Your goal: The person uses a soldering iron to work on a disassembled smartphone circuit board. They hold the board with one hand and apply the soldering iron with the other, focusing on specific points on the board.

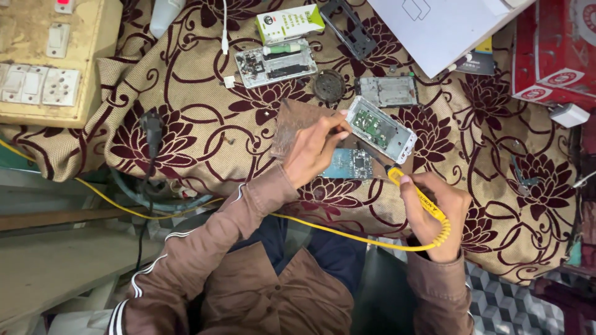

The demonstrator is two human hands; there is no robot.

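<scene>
My left hand [313,149] pinches the near edge of an opened white phone body [380,129] with a green circuit board showing, tilted on the flowered cloth. My right hand [434,214] grips a yellow-handled soldering iron [422,201]; its dark tip [372,158] points up-left toward the phone's lower edge. A blue circuit board [351,164] lies just under the left hand and the iron's tip. The iron's yellow cord [323,227] runs left across my lap.
Another opened phone frame [276,62] with a green-capped tube, a green-and-white box [290,23], a dark frame [347,28], a metal plate [388,91] and a round dark part [328,85] lie farther back. A switch board [49,62] stands left, red boxes [552,49] right.
</scene>
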